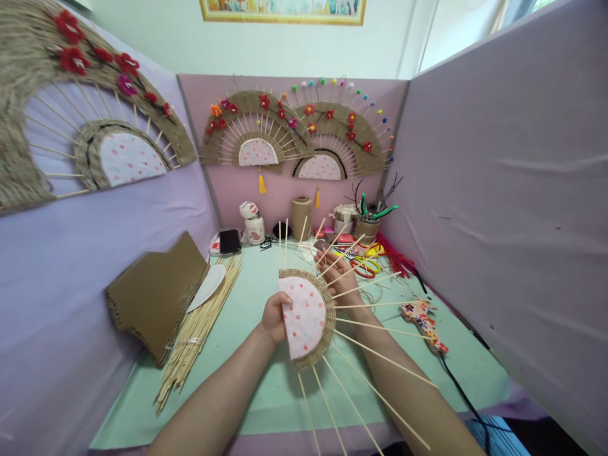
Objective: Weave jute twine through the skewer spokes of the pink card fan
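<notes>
My left hand [276, 316] grips the flat edge of a half-round fan [304, 316], thumb on its pink-spotted white cloth and the other fingers behind. Twine borders the curved side, and several thin bamboo sticks [365, 326] radiate from it, up, right and down. The fan is held above the table with its straight edge to the left. My right hand [339, 278] is behind the upper-right sticks, palm facing the fan and fingers stretched out. Sticks cross in front of it; whether the fingertips touch them I cannot tell.
A bundle of bamboo sticks [197, 339] and brown cardboard [156, 291] lie left. Right is a flower-patterned glue gun [425, 324] with a black cord. Scissors [365, 266], a twine spool [301, 218] and red stems [396, 256] are at the back. Finished fans [256, 104] hang on the partitions.
</notes>
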The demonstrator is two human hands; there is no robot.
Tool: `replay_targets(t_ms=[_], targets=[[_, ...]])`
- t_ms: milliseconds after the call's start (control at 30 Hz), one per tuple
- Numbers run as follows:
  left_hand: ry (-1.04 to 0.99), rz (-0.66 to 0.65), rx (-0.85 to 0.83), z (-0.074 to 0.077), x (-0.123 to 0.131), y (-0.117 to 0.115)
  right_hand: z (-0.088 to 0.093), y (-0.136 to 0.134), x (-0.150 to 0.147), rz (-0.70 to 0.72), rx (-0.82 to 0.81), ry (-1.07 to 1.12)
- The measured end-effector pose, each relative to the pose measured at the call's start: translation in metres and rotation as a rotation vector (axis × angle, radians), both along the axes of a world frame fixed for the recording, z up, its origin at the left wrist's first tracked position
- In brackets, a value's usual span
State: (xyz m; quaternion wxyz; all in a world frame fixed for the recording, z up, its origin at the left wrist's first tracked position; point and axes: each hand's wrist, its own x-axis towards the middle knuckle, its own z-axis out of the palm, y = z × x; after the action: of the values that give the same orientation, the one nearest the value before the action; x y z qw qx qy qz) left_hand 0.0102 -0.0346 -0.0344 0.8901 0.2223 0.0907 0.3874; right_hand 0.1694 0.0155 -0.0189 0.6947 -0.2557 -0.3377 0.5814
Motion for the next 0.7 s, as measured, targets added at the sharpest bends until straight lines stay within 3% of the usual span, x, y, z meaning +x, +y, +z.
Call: replay_targets(t_ms=[700], targets=[[-0.049, -0.061, 0.007, 0.006, 0.005, -0.004, 0.017, 0.005, 0.05, 0.04, -0.03, 0.293]])
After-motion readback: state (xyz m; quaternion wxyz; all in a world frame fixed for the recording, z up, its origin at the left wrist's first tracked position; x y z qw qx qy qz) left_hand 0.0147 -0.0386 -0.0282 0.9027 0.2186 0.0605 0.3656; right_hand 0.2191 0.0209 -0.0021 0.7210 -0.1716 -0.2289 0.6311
